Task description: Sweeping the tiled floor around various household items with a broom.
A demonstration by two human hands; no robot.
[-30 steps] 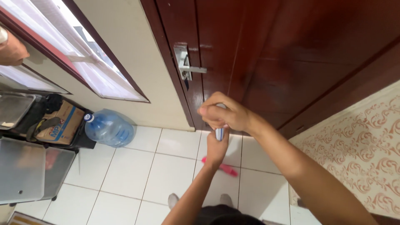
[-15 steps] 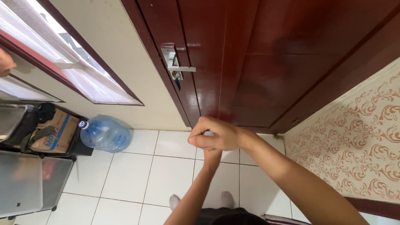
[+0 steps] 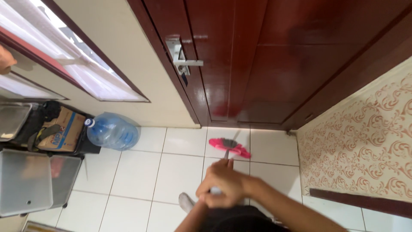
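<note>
Gripping broom (image 3: 229, 147) handle, both hands (image 3: 223, 182) closed | long axis toward door (image 3: 266, 56) | pink head on floor

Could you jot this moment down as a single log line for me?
hands: right hand grips mop handle, left hidden beneath | pink mop head on white tile floor | before dark wooden door | water jug at left

Home entryway, probably beside a kitchen: varnished wooden door (image 3: 274, 60), white floor tiles (image 3: 171, 172), water jug (image 3: 112, 131), patterned wallpaper (image 3: 365, 137).
</note>
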